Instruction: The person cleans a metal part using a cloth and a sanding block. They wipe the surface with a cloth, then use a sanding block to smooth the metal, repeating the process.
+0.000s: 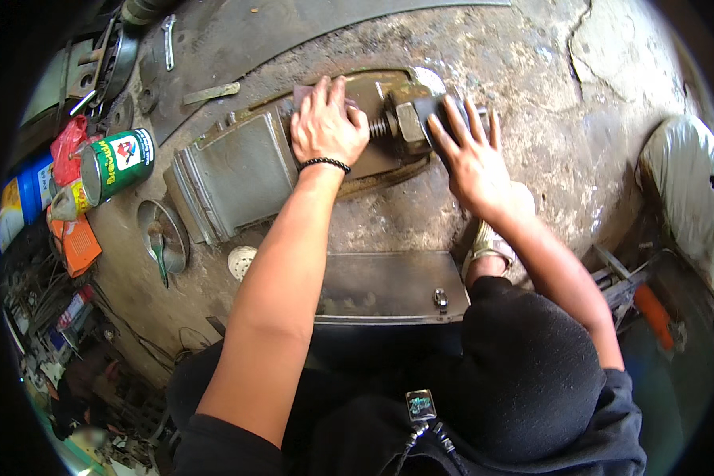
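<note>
A heavy metal vise (pixel 238 178) lies on its side on the floor, its ribbed grey block to the left. My left hand (pixel 325 131), with a black bead bracelet at the wrist, presses a pinkish-brown sheet that looks like sandpaper (pixel 302 93) against the vise's brown flat face. The fingers lie close together over the sheet and hide most of it. A threaded screw (pixel 381 127) runs right into a thick metal collar (pixel 410 125). Over the dark end piece beyond the collar rests my right hand (pixel 477 163), its fingers stretched and spread apart.
At the left stand a green can (pixel 119 164) and a metal bowl (pixel 174 238) with a green-handled brush (pixel 159 255). A wrench (pixel 169 44) and a flat metal strip (pixel 212 94) lie farther off. Close to me is a metal plate (pixel 381 282). A pale wrapped bundle (pixel 682 190) stands right.
</note>
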### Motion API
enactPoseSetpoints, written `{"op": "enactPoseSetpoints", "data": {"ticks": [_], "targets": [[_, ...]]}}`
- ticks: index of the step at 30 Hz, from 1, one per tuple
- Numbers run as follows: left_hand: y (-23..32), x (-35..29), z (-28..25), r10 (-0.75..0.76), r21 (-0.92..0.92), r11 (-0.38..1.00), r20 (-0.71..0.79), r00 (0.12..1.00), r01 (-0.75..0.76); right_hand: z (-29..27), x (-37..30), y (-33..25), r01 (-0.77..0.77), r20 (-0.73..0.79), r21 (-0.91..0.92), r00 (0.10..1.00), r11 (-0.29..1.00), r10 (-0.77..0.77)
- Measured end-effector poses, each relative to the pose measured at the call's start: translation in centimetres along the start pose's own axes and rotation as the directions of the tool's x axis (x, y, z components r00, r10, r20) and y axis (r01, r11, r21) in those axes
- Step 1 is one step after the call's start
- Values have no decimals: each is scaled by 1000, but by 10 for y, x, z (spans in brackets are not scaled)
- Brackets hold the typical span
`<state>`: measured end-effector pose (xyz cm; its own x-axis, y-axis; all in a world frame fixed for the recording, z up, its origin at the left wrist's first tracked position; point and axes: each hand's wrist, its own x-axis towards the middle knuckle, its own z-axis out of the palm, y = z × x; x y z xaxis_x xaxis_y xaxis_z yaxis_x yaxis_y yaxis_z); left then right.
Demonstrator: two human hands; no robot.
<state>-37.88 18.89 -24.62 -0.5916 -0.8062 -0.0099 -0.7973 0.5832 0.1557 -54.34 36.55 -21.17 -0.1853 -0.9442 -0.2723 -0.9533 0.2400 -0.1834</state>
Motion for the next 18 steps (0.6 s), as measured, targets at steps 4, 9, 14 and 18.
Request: {"op": "enactPoseSetpoints", "data": {"ticks": [4, 9, 14, 18], "targets": [[0, 2, 1, 12, -8, 1000, -34, 999, -13, 2, 0, 1, 19, -130, -5, 991, 1000, -19], [-1, 2, 2, 20, 4, 1000, -25, 999, -19, 9, -2, 5, 92, -141, -29, 985, 995, -95], [0, 1, 0, 12, 6, 1000, -30, 999, -12, 10, -3, 4, 110, -42, 11, 993, 994, -109], [0, -2, -1, 11, -4, 1000, -9, 1000, -11, 2, -9, 0, 141, -60, -3, 988, 990, -140]]}}
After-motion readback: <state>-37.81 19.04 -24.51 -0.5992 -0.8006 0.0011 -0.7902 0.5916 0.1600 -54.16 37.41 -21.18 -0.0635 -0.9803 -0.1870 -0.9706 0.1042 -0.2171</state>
